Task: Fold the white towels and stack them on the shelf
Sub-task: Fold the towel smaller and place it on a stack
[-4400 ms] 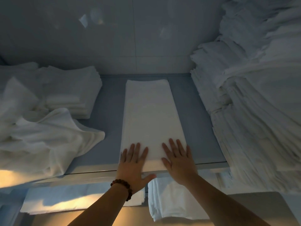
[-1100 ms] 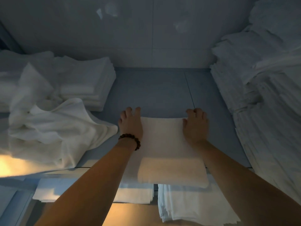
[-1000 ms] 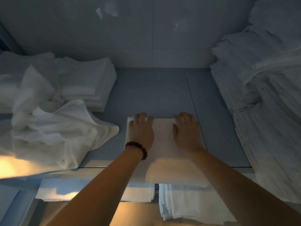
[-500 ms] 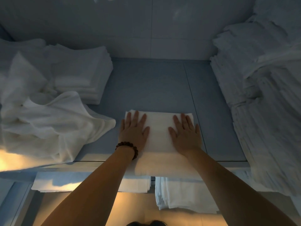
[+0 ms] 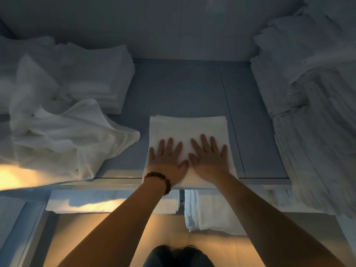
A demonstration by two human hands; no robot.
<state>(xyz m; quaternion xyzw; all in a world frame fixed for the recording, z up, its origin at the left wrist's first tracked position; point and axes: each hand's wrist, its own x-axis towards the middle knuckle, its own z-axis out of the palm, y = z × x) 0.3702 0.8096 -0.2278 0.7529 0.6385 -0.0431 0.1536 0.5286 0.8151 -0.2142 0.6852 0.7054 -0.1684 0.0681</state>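
Both palms flat on the folded towel (image 5: 187, 130)

Left hand (image 5: 167, 160) and right hand (image 5: 210, 158), fingers spread, press it at the shelf (image 5: 173, 89) front edge, lower center; loose towels (image 5: 63, 135) sit at left.

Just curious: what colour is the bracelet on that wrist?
The bracelet is dark reddish-brown beads, clearest in the head view.

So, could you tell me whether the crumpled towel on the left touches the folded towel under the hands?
Apart. The head view shows a strip of bare shelf between the tip of the crumpled towel and the folded towel.
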